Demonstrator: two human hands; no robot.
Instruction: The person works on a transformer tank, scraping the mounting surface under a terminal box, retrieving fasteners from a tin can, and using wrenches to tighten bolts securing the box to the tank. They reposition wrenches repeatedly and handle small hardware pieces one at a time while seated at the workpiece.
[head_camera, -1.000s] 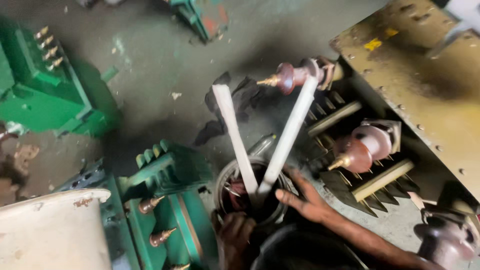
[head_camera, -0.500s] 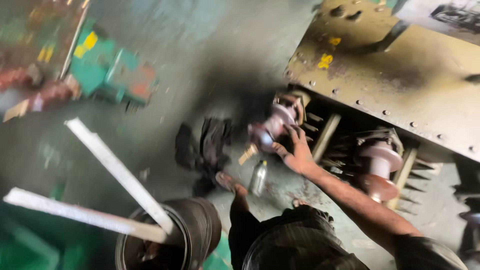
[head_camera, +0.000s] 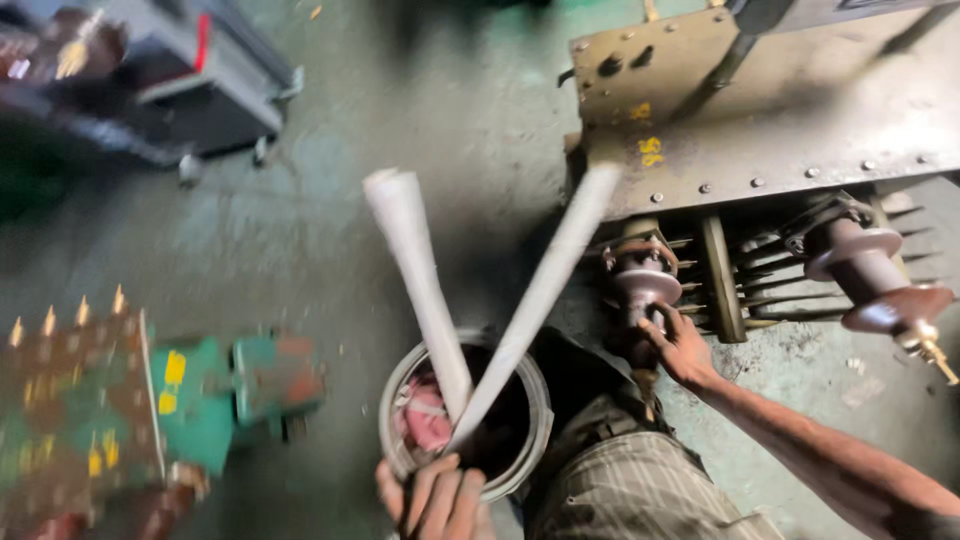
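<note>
My left hand grips the near rim of a round dark bucket standing on the floor. Two long white rolled tubes stick up out of the bucket and cross each other; pinkish scraps lie inside. My right hand reaches out to the right and rests on the lower end of a brown ribbed insulator mounted on a rusty metal transformer tank lying on its side. My knee in striped trousers sits between the two hands.
A second, larger brown insulator with a brass tip juts from the tank at right. Green machines with brass studs stand at lower left. A grey metal unit sits at upper left on the stained concrete floor.
The view has swung. My right hand has shifted from one insulator's end to the base of the insulator near my knee. My left hand has come onto the bucket's rim.
</note>
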